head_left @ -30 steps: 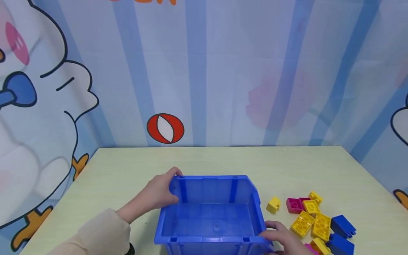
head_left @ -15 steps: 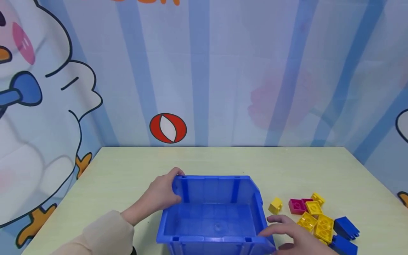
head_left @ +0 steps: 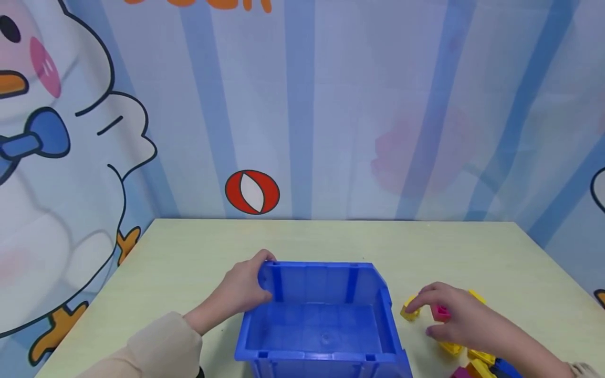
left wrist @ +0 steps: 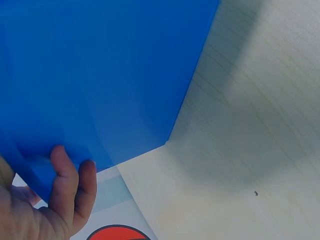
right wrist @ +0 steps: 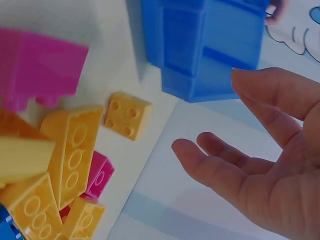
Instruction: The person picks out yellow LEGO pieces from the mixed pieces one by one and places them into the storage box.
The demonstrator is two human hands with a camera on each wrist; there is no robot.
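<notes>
A blue plastic bin point(head_left: 326, 328) stands on the table with its open top facing up, and I see bare floor inside it. My left hand point(head_left: 243, 283) grips the bin's far left corner, thumb inside the wall and fingers outside; the left wrist view shows the fingers on the blue wall point(left wrist: 100, 75). My right hand point(head_left: 456, 315) hovers to the right of the bin, fingers spread and loosely bent, holding nothing. Nearest to it is a small yellow building block point(right wrist: 128, 115), partly behind the fingertips in the head view.
Right of the bin lies a loose pile of yellow, magenta and blue blocks, partly hidden under my right arm; a magenta block point(right wrist: 42, 67) shows close up. The pale table point(head_left: 203, 241) ends against a printed cloth backdrop point(head_left: 331, 131).
My right hand has left the bin's near right corner and moved up and right, over the blocks. The left hand stays on the bin, which has not visibly moved on the table.
</notes>
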